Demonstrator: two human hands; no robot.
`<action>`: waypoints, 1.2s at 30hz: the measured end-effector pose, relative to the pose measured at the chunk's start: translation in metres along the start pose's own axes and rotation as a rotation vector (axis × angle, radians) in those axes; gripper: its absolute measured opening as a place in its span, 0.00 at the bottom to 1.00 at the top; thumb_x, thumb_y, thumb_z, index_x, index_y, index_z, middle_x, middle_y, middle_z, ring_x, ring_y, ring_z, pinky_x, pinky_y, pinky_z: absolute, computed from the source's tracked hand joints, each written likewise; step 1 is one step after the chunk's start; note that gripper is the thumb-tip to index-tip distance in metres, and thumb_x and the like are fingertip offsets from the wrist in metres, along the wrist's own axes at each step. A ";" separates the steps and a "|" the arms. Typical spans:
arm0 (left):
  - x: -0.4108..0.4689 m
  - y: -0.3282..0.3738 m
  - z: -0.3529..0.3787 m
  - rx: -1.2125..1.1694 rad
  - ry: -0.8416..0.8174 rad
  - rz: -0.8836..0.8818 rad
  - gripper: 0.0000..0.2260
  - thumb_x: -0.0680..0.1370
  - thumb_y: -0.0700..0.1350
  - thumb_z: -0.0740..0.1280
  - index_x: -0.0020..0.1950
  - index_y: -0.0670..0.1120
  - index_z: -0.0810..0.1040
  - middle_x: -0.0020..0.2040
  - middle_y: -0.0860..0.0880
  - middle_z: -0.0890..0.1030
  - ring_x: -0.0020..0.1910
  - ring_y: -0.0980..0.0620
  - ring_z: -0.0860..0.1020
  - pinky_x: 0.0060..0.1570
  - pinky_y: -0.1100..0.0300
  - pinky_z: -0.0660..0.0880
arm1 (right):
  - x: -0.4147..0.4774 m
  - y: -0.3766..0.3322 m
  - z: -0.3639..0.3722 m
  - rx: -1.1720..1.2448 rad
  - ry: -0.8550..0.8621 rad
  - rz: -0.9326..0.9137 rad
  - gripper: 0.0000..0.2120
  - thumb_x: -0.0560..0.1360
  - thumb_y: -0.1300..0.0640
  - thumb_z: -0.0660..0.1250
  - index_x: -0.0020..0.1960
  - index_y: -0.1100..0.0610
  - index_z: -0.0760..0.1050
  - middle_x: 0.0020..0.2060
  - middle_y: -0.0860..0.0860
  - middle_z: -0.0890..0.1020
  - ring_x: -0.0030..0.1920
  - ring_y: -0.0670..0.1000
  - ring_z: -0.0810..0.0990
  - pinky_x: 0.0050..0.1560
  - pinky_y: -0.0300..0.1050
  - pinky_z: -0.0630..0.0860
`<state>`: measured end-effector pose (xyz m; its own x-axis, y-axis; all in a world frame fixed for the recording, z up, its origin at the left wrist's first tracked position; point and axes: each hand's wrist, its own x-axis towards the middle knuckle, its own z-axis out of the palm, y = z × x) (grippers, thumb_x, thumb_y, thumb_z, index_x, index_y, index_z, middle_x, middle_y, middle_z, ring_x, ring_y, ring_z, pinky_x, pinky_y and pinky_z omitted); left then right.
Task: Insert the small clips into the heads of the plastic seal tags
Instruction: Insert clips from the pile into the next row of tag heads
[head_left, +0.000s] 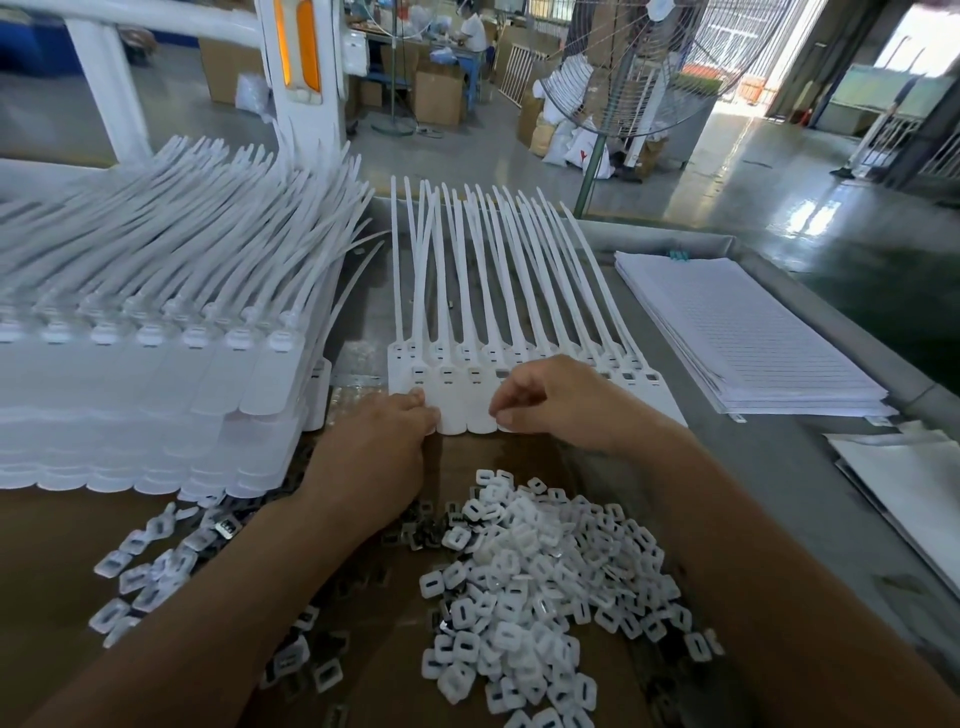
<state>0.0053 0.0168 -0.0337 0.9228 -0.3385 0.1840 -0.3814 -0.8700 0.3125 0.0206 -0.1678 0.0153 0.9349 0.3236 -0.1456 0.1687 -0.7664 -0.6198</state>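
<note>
On the cardboard-covered bench, a row of white seal tags lies side by side in the middle. Their flat plates point toward the person and their long tails fan away toward the far edge. Each head shows a small rectangular slot, and several slots at the left of the row look filled with something pale or metallic. The left hand reaches in with bent fingers, the tips touching the plates of the leftmost tags at their near edge. The thumb is hidden, so I cannot tell whether it grasps them or only presses on them. The right hand hovers over the middle of the row, thumb and forefinger drawn close together just above the plates. Whether anything sits between them cannot be made out. Between the forearms and nearer the person lies a loose pile of clips, white squares mixed with darker metal pieces, and more are scattered under the left arm. A tall stack of tags stands on the left, touching the bench. A pile of lined sheets rests on the right, well apart from the hands. Beyond the bench stands a large pedestal fan.
</note>
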 end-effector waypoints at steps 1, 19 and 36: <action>0.000 0.000 0.001 0.001 -0.004 -0.011 0.20 0.76 0.35 0.56 0.66 0.48 0.71 0.71 0.49 0.66 0.67 0.49 0.66 0.65 0.55 0.64 | -0.005 0.000 0.000 -0.004 -0.046 0.006 0.05 0.73 0.58 0.69 0.42 0.48 0.77 0.38 0.41 0.78 0.40 0.39 0.76 0.45 0.35 0.70; 0.002 -0.002 0.003 0.022 0.013 -0.009 0.21 0.76 0.35 0.56 0.67 0.48 0.70 0.71 0.49 0.66 0.67 0.49 0.65 0.66 0.56 0.61 | -0.020 0.005 0.014 0.004 -0.093 0.012 0.08 0.70 0.58 0.71 0.37 0.49 0.75 0.34 0.43 0.78 0.36 0.40 0.76 0.43 0.37 0.75; 0.000 -0.001 -0.001 -0.022 0.025 0.023 0.19 0.73 0.32 0.58 0.61 0.44 0.76 0.67 0.46 0.72 0.63 0.46 0.71 0.65 0.54 0.66 | 0.025 0.017 0.002 0.055 0.367 0.055 0.06 0.75 0.62 0.65 0.43 0.52 0.76 0.38 0.42 0.76 0.38 0.37 0.73 0.38 0.26 0.66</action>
<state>0.0054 0.0181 -0.0332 0.9122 -0.3492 0.2145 -0.4041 -0.8537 0.3286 0.0468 -0.1719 -0.0004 0.9935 0.0546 0.1001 0.1074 -0.7427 -0.6610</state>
